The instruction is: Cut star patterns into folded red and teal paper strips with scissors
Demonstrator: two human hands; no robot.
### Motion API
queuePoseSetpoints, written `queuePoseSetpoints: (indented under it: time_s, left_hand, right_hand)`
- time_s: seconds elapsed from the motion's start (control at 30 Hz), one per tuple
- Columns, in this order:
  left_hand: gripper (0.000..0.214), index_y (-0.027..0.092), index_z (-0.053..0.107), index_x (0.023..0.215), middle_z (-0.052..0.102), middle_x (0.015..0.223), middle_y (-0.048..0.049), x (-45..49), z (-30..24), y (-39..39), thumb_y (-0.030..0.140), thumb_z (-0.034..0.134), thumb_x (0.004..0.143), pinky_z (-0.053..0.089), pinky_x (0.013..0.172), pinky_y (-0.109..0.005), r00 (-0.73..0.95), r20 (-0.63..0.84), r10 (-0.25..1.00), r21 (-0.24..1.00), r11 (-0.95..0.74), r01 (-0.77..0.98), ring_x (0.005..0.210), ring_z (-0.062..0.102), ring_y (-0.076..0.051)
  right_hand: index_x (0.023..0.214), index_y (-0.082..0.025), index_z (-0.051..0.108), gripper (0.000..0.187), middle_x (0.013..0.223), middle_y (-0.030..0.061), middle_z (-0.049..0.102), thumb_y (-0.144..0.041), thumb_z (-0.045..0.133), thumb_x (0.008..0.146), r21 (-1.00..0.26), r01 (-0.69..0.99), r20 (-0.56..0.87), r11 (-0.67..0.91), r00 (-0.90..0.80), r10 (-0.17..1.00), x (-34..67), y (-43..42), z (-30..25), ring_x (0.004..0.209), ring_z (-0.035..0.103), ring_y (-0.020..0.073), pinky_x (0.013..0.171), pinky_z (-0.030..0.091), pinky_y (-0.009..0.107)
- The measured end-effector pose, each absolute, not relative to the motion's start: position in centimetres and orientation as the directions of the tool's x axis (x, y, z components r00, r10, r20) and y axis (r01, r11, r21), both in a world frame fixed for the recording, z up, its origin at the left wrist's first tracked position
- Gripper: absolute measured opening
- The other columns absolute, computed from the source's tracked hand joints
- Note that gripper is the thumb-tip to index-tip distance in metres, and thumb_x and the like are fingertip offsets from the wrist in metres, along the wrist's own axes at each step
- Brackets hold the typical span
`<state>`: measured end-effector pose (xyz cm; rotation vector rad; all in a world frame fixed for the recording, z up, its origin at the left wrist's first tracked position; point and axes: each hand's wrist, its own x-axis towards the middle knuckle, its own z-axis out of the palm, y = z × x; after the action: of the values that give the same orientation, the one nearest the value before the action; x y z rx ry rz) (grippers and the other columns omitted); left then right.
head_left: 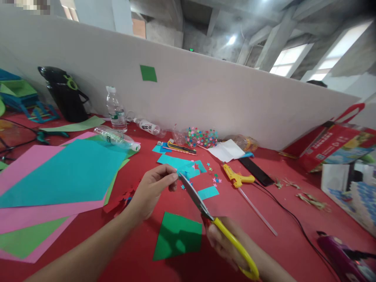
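My right hand (219,239) is wrapped round the yellow handles of a pair of scissors (197,199), whose blades point up and left. At the blade tips is a small bit of blue paper (184,173), pinched between the thumb and forefinger of my left hand (154,188); its exact shape is hard to make out. Beneath the scissors lies a green paper square (179,237). Light-blue paper strips (173,160) and several small coloured paper stars (216,180) are scattered beyond my hands. Red paper scraps (119,203) lie beside my left forearm.
Large blue, pink and green sheets (67,172) cover the left side. Behind stand a black flask (66,96) and a water bottle (116,111). A utility knife (180,147) lies mid-table. A yellow glue gun (237,177), its cord, and a phone (255,171) are to the right.
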<state>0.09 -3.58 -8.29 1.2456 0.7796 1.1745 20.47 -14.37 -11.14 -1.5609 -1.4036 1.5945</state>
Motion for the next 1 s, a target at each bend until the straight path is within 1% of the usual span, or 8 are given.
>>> queuePoseSetpoints:
  time_s: [0.17,0.33,0.53,0.77,0.9,1.0]
  left_hand:
    - [0.006,0.02,0.063,0.071,0.058,0.057,0.0046,0.03,-8.27,-3.41,0.021,0.064,0.077,0.04,0.057,-0.023,0.274,0.129,0.953,0.971,-0.065,-0.228,0.056,0.051,-0.009]
    - [0.005,0.02,0.062,0.072,0.058,0.056,0.0047,-0.05,-8.35,-3.4,0.021,0.064,0.077,0.04,0.056,-0.023,0.276,0.122,0.953,0.971,-0.057,-0.232,0.055,0.052,-0.009]
    - [0.007,0.02,0.062,0.072,0.058,0.057,0.0045,-0.08,-8.49,-3.32,0.022,0.063,0.078,0.04,0.058,-0.024,0.285,0.13,0.95,0.975,-0.07,-0.212,0.055,0.051,-0.01]
    - [0.01,0.02,0.061,0.07,0.059,0.057,0.0037,-0.38,-8.58,-2.99,0.022,0.06,0.08,0.039,0.059,-0.024,0.308,0.153,0.939,0.976,-0.095,-0.194,0.057,0.051,-0.01]
    - [0.011,0.02,0.06,0.069,0.057,0.057,0.004,-0.33,-8.66,-3.06,0.022,0.062,0.08,0.039,0.059,-0.024,0.296,0.141,0.945,0.978,-0.087,-0.189,0.057,0.05,-0.01]
    - [0.01,0.02,0.06,0.071,0.058,0.058,0.0044,-0.13,-8.73,-3.33,0.022,0.062,0.081,0.039,0.06,-0.024,0.284,0.142,0.948,0.977,-0.087,-0.197,0.058,0.05,-0.01]
  right_hand:
    - [0.064,-0.019,0.043,0.05,0.045,-0.0088,0.035,-0.065,0.044,0.083,-0.885,0.349,-0.396,-0.307,-0.223,0.891,20.67,-14.3,-11.47,0.029,0.027,0.0025,0.024,0.022,0.013]
    - [0.063,-0.019,0.043,0.044,0.045,-0.0092,0.034,-0.058,0.045,0.083,-0.868,0.38,-0.418,-0.318,-0.218,0.882,20.45,-14.02,-11.16,0.029,0.027,0.0028,0.024,0.021,0.013]
    - [0.061,-0.021,0.039,0.047,0.044,-0.0093,0.031,-0.062,0.045,0.081,-0.862,0.384,-0.43,-0.33,-0.209,0.878,20.17,-14.09,-10.93,0.028,0.027,0.0035,0.023,0.019,0.014]
    - [0.067,-0.019,0.046,0.049,0.046,-0.0081,0.035,-0.067,0.048,0.078,-0.867,0.344,-0.451,-0.361,-0.233,0.861,20.43,-13.83,-11.25,0.03,0.028,0.0049,0.027,0.024,0.017]
    - [0.068,-0.019,0.049,0.05,0.042,-0.0088,0.032,-0.067,0.047,0.08,-0.871,0.326,-0.451,-0.368,-0.232,0.862,20.33,-13.9,-11.14,0.03,0.028,0.0055,0.031,0.023,0.018]
    - [0.066,-0.02,0.049,0.052,0.04,-0.0085,0.031,-0.07,0.047,0.079,-0.881,0.309,-0.437,-0.359,-0.238,0.867,20.34,-14.11,-11.04,0.029,0.027,0.0057,0.031,0.022,0.019]
